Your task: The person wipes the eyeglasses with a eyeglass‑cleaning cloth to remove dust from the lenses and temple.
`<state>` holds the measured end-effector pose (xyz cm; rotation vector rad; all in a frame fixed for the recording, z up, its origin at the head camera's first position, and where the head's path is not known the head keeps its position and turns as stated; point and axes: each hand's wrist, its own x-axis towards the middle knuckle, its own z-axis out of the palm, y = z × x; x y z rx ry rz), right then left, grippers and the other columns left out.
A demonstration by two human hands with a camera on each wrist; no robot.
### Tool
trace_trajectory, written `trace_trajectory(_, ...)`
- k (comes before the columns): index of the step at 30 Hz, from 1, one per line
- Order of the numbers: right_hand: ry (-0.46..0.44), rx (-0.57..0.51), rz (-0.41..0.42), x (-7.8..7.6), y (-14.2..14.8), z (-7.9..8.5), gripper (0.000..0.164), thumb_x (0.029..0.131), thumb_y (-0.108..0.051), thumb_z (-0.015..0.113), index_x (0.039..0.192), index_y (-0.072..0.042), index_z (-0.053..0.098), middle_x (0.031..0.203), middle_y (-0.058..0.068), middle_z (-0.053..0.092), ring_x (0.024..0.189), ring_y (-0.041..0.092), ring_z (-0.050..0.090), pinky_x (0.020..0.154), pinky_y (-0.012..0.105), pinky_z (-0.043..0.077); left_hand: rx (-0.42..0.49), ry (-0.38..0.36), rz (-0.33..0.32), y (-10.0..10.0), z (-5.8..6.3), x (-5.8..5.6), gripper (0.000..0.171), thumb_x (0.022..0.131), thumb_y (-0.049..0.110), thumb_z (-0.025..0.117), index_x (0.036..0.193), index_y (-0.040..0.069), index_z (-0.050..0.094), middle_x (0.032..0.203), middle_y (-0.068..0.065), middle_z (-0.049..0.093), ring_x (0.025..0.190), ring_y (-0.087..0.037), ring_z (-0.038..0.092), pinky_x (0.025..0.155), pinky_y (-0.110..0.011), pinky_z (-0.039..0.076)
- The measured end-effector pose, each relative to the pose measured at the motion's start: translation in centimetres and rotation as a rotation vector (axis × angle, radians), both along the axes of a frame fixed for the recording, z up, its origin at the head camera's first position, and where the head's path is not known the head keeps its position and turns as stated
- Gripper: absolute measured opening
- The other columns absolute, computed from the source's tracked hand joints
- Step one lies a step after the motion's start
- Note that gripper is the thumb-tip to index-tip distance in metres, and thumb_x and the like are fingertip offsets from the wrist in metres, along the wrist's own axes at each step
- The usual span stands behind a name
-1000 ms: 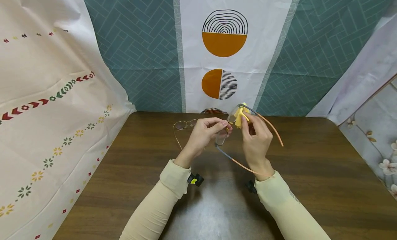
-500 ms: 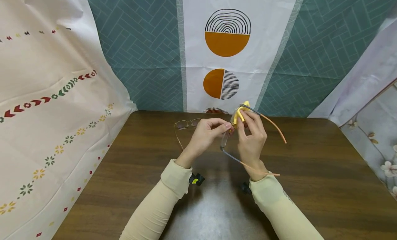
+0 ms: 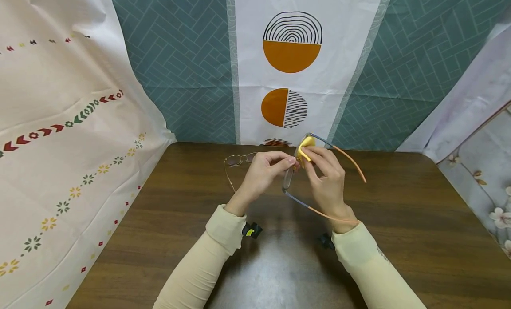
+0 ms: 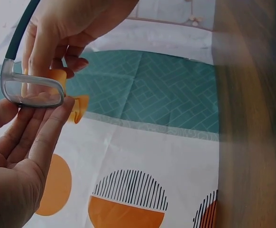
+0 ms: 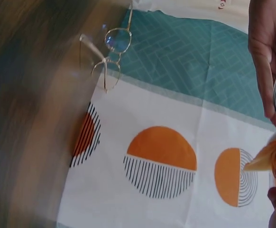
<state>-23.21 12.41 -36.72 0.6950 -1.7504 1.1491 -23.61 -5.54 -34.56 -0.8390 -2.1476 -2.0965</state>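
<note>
My left hand pinches a pair of eyeglasses near the bridge, above the table. The frame is grey, and its blue-grey temples end in orange tips; both point toward the right. Between the fingers of my right hand is a folded yellow cloth, pressed on the far lens. In the left wrist view the near lens shows unobstructed, with the cloth behind it. At the right edge of the right wrist view, the cloth appears bunched in the fingers.
A second pair of glasses, thin and gold-rimmed, lies on the wooden table behind my left hand, partly hidden by it. Patterned cloth hangings stand at the table's back and sides.
The yellow cloth and my right hand have shifted slightly against the far lens. The eyeglasses have turned a little, so their lenses show more edge-on than a second ago. My left hand keeps its hold.
</note>
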Motion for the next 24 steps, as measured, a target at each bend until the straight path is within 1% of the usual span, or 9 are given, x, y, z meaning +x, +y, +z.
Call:
trace_trajectory(5,0.025,0.157,0.017,0.0,1.0,0.3,0.031,0.084,0.019,0.074,0.110,0.003,0.078,0.108,0.016,0.074,0.093,0.032,0.063,0.087,0.028,0.047,0.030,-0.003,-0.010,-0.1,-0.1,-0.2,0.021,0.104,0.011,0.064,0.104,-0.007,0.075,0.099,-0.013,0.076,0.094,-0.031,0.072,0.086,-0.037,0.061)
trace_trajectory(7,0.034,0.215,0.014,0.0,1.4,0.4,0.031,0.084,0.019,0.074,0.110,0.002,0.078,0.108,0.015,0.075,0.091,0.032,0.063,0.084,0.030,0.046,0.049,-0.016,-0.013,-0.1,-0.1,-0.3,0.020,0.104,0.010,0.065,0.103,-0.008,0.075,0.097,-0.014,0.076,0.092,-0.034,0.072,0.086,-0.037,0.061)
trace_trajectory(8,0.036,0.229,0.012,0.0,1.5,0.5,0.031,0.084,0.019,0.073,0.109,0.002,0.078,0.108,0.015,0.074,0.093,0.032,0.064,0.085,0.031,0.046,0.062,-0.028,-0.017,-0.1,-0.1,-0.3,0.020,0.103,0.009,0.065,0.102,-0.009,0.074,0.096,-0.014,0.076,0.091,-0.034,0.072,0.086,-0.038,0.061)
trace_trajectory(11,0.041,0.185,-0.027,0.2,1.5,0.5,0.028,0.086,0.019,0.072,0.108,0.003,0.077,0.105,0.017,0.074,0.095,0.034,0.066,0.091,0.027,0.048,0.102,-0.075,-0.026,0.1,-0.2,-0.3,0.021,0.104,0.008,0.064,0.103,-0.011,0.073,0.094,-0.012,0.075,0.087,-0.030,0.072,0.086,-0.040,0.061)
trace_trajectory(13,0.059,0.118,-0.085,0.4,1.4,0.4,0.024,0.088,0.017,0.071,0.108,0.004,0.077,0.103,0.018,0.073,0.096,0.036,0.067,0.096,0.023,0.048,0.146,-0.117,-0.038,0.2,-0.2,-0.3,0.022,0.104,0.008,0.064,0.104,-0.012,0.071,0.094,-0.010,0.075,0.086,-0.027,0.072,0.088,-0.043,0.061)
trace_trajectory(15,0.084,0.068,-0.154,0.5,1.1,0.1,0.022,0.089,0.015,0.071,0.108,0.005,0.076,0.101,0.020,0.073,0.095,0.037,0.068,0.098,0.021,0.048,0.188,-0.147,-0.045,0.3,-0.2,-0.3,0.022,0.104,0.007,0.063,0.106,-0.013,0.070,0.093,-0.009,0.074,0.086,-0.024,0.072,0.089,-0.046,0.060)
trace_trajectory(18,0.115,0.062,-0.250,0.4,0.9,-0.2,0.021,0.091,0.013,0.069,0.110,0.004,0.076,0.101,0.020,0.072,0.092,0.038,0.067,0.092,0.028,0.051,0.237,-0.174,-0.052,0.4,-0.3,-0.3,0.023,0.105,0.007,0.061,0.105,-0.014,0.069,0.093,-0.009,0.074,0.087,-0.021,0.073,0.090,-0.049,0.059)
trace_trajectory(21,0.104,0.043,-0.295,0.2,0.7,-0.3,0.020,0.093,0.010,0.068,0.110,0.003,0.076,0.100,0.020,0.073,0.093,0.039,0.067,0.089,0.037,0.052,0.257,-0.180,-0.057,0.5,-0.3,-0.3,0.022,0.105,0.006,0.061,0.105,-0.014,0.069,0.092,-0.008,0.074,0.086,-0.019,0.073,0.091,-0.051,0.059)
trace_trajectory(24,0.078,-0.020,-0.320,-0.1,0.5,-0.2,0.017,0.094,0.007,0.069,0.109,0.004,0.076,0.099,0.021,0.074,0.095,0.040,0.069,0.093,0.035,0.053,0.264,-0.185,-0.067,0.6,-0.4,-0.3,0.022,0.105,0.006,0.061,0.105,-0.014,0.069,0.093,-0.008,0.074,0.086,-0.019,0.073,0.091,-0.053,0.058)
